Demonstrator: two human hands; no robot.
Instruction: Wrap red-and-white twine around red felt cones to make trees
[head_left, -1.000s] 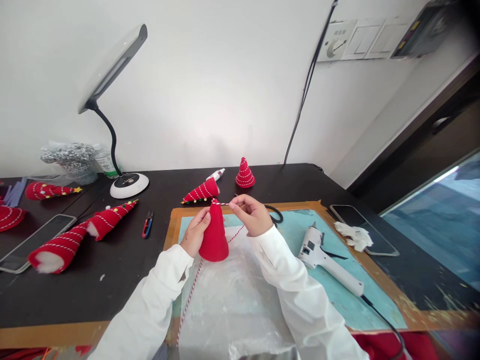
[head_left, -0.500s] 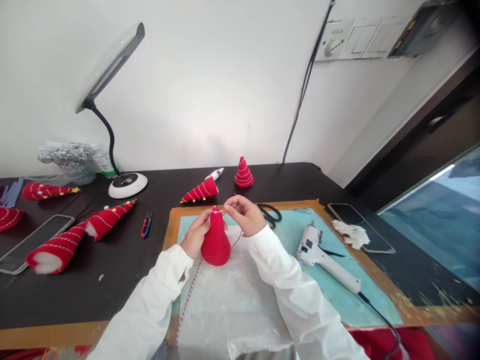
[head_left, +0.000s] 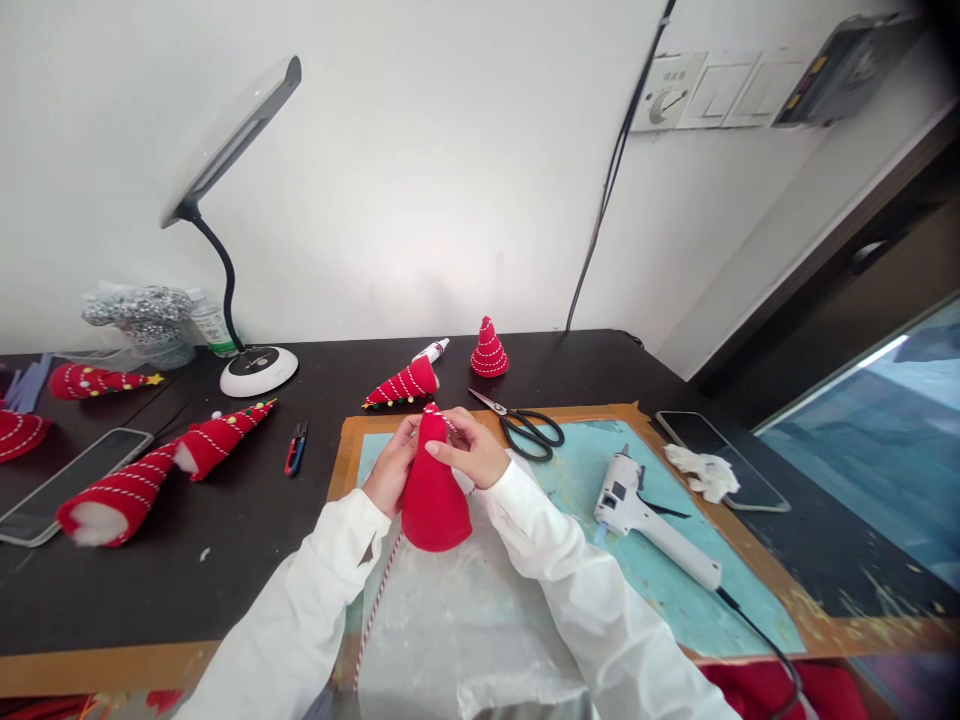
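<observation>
My left hand (head_left: 390, 466) grips the side of an upright red felt cone (head_left: 436, 500), which stands on a plastic sheet (head_left: 465, 620). My right hand (head_left: 466, 447) presses against the cone's tip, its fingers pinched on a red-and-white baker's twine (head_left: 377, 600). A few turns of that twine circle the tip. Its loose end trails from under the cone toward the bottom of the view. The cone's far side is partly hidden by my fingers.
Scissors (head_left: 523, 430) lie by my right hand on a teal cutting mat (head_left: 577, 445). A hot glue gun (head_left: 645, 522) rests to the right. Twine-wrapped felt cones (head_left: 401, 385) and a glue tube (head_left: 431, 350) stand beyond. Further cones, thread snips (head_left: 296, 448) and phones (head_left: 67, 487) lie around the dark table (head_left: 180, 590).
My right hand has moved left and closed in on the cone's tip, uncovering the scissors. The twine stretch right of the cone is no longer visible. The cone sits slightly lower and further right.
</observation>
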